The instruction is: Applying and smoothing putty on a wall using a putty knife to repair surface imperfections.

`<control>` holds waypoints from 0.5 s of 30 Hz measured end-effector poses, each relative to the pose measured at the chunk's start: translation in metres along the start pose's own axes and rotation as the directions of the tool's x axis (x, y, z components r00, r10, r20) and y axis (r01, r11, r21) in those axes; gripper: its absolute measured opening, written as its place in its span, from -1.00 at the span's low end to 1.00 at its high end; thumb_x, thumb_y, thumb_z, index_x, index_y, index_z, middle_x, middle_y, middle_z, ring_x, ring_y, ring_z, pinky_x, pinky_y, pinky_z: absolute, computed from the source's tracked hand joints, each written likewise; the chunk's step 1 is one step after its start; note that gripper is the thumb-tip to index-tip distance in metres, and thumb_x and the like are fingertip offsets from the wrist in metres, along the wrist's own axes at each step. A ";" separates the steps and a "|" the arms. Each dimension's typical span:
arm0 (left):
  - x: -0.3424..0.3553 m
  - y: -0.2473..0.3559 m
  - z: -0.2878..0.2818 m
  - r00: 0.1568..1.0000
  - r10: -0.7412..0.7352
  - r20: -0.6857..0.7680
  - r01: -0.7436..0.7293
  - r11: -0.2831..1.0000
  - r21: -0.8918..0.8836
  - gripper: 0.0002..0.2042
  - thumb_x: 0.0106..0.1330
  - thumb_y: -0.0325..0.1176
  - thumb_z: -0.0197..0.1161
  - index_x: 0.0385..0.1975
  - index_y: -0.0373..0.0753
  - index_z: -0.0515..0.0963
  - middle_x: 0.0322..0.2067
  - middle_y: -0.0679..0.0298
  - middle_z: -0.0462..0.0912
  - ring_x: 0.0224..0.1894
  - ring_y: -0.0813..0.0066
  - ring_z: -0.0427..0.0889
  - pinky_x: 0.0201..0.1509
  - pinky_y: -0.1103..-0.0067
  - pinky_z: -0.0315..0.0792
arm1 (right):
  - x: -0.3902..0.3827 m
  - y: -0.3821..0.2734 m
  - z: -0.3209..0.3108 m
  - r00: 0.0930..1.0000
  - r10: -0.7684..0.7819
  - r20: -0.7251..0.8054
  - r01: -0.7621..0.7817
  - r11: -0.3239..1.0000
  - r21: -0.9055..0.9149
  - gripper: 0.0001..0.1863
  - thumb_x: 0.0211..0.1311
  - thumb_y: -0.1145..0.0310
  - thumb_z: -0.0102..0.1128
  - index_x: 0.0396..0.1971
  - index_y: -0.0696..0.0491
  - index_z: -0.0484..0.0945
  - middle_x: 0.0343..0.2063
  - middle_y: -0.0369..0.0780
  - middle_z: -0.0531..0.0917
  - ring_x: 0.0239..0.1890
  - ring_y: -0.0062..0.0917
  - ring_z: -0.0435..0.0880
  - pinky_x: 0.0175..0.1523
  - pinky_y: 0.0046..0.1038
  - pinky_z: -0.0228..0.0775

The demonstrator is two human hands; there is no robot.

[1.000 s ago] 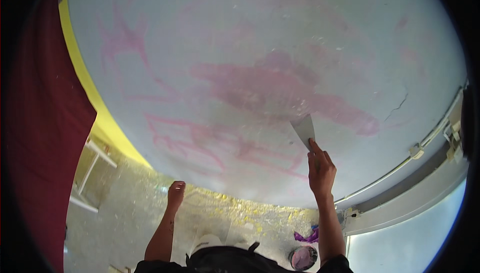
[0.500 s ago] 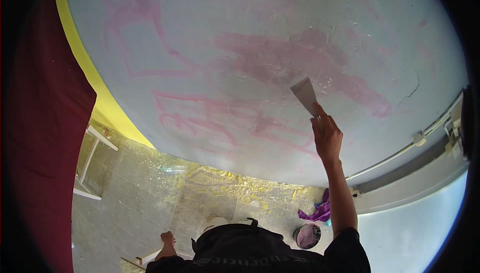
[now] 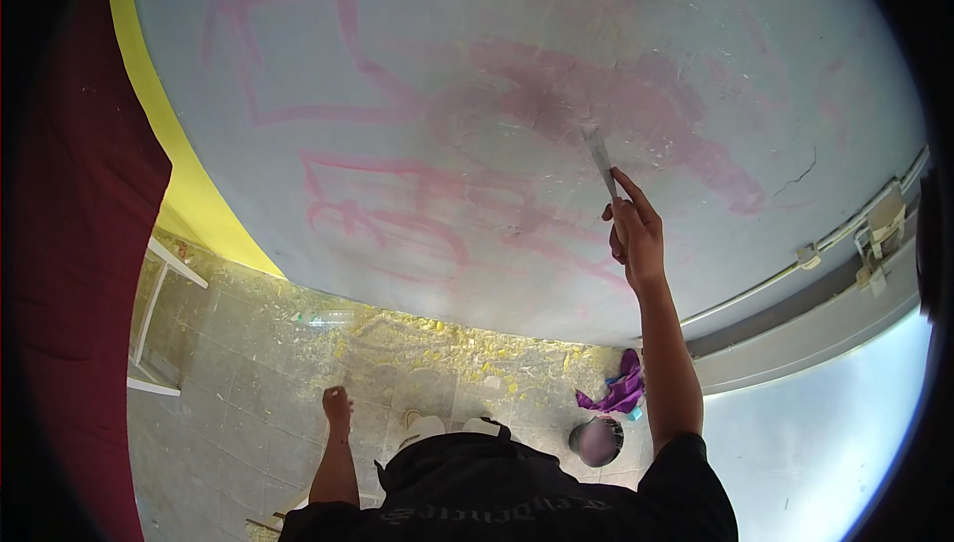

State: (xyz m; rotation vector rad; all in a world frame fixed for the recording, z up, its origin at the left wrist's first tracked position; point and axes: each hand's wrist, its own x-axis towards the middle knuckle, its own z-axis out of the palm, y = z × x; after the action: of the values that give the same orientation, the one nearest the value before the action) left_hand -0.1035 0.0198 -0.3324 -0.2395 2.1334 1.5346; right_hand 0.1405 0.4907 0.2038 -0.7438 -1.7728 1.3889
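My right hand (image 3: 638, 236) is raised in front of the grey-blue wall (image 3: 537, 5), fingers wrapped round the handle of a putty knife (image 3: 599, 158). Its blade points up and shows nearly edge-on, with the tip at a pinkish smeared patch (image 3: 566, 95); whether it presses there is hard to judge. Faded pink painted lines (image 3: 298, 113) spread over the wall's left part. Low on the left, my left hand (image 3: 338, 404) hangs over the floor with fingers curled, and nothing shows in it.
A bucket (image 3: 596, 441) with pinkish contents stands on the tiled floor beside a purple cloth (image 3: 624, 383). Yellow flakes (image 3: 397, 338) litter the wall's foot. A dark red curtain (image 3: 79, 274) and white frame legs (image 3: 149, 313) are at left; a pipe (image 3: 745, 294) runs at right.
My right hand has moved slightly up and left and turned, so the blade, broad side showing before, is now nearly edge-on. My left arm has come further forward into view.
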 end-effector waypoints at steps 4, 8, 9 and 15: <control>-0.009 0.086 0.055 0.967 0.179 0.180 -0.143 0.971 -0.194 -0.73 0.45 -0.16 0.29 -0.01 -0.17 0.57 -0.32 0.33 0.64 -0.45 0.57 0.62 -0.49 0.62 0.47 | -0.006 0.002 0.018 0.995 0.060 0.082 -0.072 0.986 0.151 -0.52 0.61 0.26 -0.09 0.44 -0.02 0.37 -0.41 -0.32 0.60 -0.76 -0.80 0.28 -0.71 -0.66 0.05; -0.086 0.257 0.122 0.809 0.396 0.434 -0.232 0.894 -0.383 -0.66 0.44 -0.21 0.30 0.14 -0.14 0.58 -0.11 0.33 0.70 -0.16 0.58 0.68 -0.20 0.62 0.53 | -0.023 0.004 0.042 0.990 0.100 0.102 -0.106 0.993 0.052 -0.51 0.64 0.22 -0.13 0.46 -0.02 0.34 -0.41 -0.32 0.59 -0.75 -0.79 0.30 -0.70 -0.64 0.09; -0.105 0.290 0.134 0.725 0.465 0.507 -0.238 0.861 -0.450 -0.67 0.46 -0.25 0.28 0.16 -0.14 0.59 -0.10 0.34 0.70 -0.10 0.59 0.68 -0.15 0.60 0.54 | -0.028 0.001 0.050 0.989 0.095 0.115 -0.099 0.995 0.029 -0.50 0.64 0.20 -0.13 0.46 -0.03 0.32 -0.41 -0.31 0.60 -0.75 -0.79 0.30 -0.69 -0.64 0.10; -0.196 0.418 0.161 0.409 0.704 0.580 -0.361 0.709 -0.605 -0.72 0.44 -0.33 0.32 0.08 -0.22 0.64 -0.15 0.31 0.69 -0.11 0.55 0.67 -0.12 0.56 0.57 | -0.055 0.006 0.095 0.982 0.059 0.182 -0.056 0.998 -0.023 -0.41 0.67 0.01 -0.19 0.52 -0.03 0.19 -0.36 -0.29 0.60 -0.72 -0.77 0.32 -0.66 -0.64 0.16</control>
State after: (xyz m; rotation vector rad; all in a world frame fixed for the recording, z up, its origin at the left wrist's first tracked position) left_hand -0.0627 0.2869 0.0748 0.9868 1.1664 1.9069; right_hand 0.0908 0.3970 0.1744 -0.7009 -1.9201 1.5228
